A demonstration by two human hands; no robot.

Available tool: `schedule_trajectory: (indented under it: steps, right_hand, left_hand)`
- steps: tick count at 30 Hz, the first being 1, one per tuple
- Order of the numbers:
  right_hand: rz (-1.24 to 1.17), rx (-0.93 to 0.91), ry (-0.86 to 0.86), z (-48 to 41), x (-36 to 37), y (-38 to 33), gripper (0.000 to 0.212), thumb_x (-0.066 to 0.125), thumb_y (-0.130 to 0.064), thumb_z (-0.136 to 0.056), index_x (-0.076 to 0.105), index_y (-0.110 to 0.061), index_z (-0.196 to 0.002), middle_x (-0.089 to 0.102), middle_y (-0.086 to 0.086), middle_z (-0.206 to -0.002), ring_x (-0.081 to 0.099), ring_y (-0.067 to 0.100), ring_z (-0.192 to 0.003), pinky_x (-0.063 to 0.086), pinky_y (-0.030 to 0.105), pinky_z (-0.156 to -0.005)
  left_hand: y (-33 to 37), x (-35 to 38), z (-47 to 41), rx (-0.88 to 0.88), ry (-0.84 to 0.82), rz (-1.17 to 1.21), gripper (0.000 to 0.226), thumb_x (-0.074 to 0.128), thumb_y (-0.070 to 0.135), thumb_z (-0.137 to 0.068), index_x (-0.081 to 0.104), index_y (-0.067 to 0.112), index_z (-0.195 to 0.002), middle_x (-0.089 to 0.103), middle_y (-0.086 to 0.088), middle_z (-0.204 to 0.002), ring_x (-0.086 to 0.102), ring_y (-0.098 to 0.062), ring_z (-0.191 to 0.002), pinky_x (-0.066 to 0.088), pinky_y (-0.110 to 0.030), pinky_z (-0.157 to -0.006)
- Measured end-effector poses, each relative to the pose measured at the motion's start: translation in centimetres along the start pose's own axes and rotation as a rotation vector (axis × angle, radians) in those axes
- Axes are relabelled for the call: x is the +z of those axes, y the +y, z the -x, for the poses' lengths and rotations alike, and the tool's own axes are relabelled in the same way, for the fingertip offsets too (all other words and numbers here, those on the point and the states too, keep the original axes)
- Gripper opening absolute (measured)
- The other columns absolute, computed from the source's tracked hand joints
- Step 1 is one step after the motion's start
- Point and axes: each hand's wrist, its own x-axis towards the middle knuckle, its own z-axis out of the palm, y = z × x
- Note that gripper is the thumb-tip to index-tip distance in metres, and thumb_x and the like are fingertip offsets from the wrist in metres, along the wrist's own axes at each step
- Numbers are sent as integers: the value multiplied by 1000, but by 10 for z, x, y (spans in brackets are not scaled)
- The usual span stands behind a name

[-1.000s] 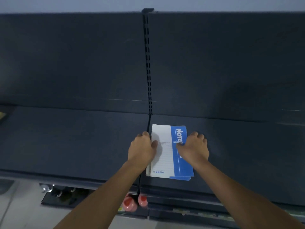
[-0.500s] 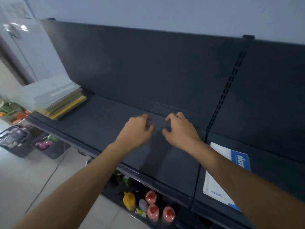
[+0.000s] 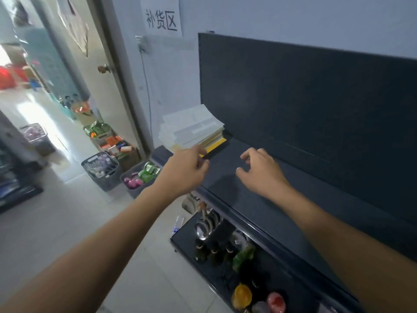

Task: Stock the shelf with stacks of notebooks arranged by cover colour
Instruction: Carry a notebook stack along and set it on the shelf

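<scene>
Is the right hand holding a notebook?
No, the right hand hovers empty over the shelf, apart from the notebook pile.

Notebook stack (image 3: 194, 129) sits at shelf's (image 3: 282, 184) left end, baskets (image 3: 100, 169) below-left.

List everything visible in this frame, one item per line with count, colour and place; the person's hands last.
notebook pile: one, white covers over yellow, far left end of the shelf
shelf: one, dark grey, otherwise bare here
paper sign: one, white with black characters, on the wall
baskets: two, grey, on the floor, holding packaged goods
lower shelf: one, dark, holding bottles and metal bowls
left hand: reaching toward the notebook pile, holding nothing
right hand: over the shelf, open
</scene>
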Motion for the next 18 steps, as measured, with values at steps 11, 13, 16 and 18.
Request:
schedule_trajectory:
  steps: [11, 13, 16, 18]
  right_hand:
    - [50, -52, -41, -97, 46, -77, 30, 59, -36, -92, 53, -25, -119, 49, -4, -123, 61, 21, -95, 53, 41, -82]
    - [34, -16, -32, -120, 50, -80, 33, 57, -36, -93, 53, -24, -123, 49, -3, -128, 60, 21, -100, 52, 41, -83]
    - [17, 35, -7, -149, 53, -82, 36, 56, -35, -93, 53, -23, -126, 49, -3, -130, 59, 20, -97, 46, 37, -77]
    - [4, 52, -2, -163, 55, -81, 37, 57, -36, -92, 53, -23, -127, 50, -2, -130, 60, 21, -97, 48, 37, -78]
  left_hand:
    - [-81, -45, -70, -13, -4, -18, 36, 51, 34, -101, 56, 17, -133, 72, 6, -108, 66, -13, -93, 52, -31, -84]
    - [-91, -49, -92, 13, -17, -52, 37, 50, 34, -101, 56, 18, -133, 72, 7, -109, 66, -14, -94, 53, -35, -87]
    - [-106, -55, -129, 33, -24, -80, 37, 48, 35, -101, 56, 18, -133, 71, 8, -110, 66, -15, -96, 54, -37, -89]
    - [-115, -56, -152, 62, -36, -97, 36, 48, 34, -100, 57, 18, -131, 71, 7, -109, 66, -16, -96, 54, -37, -89]
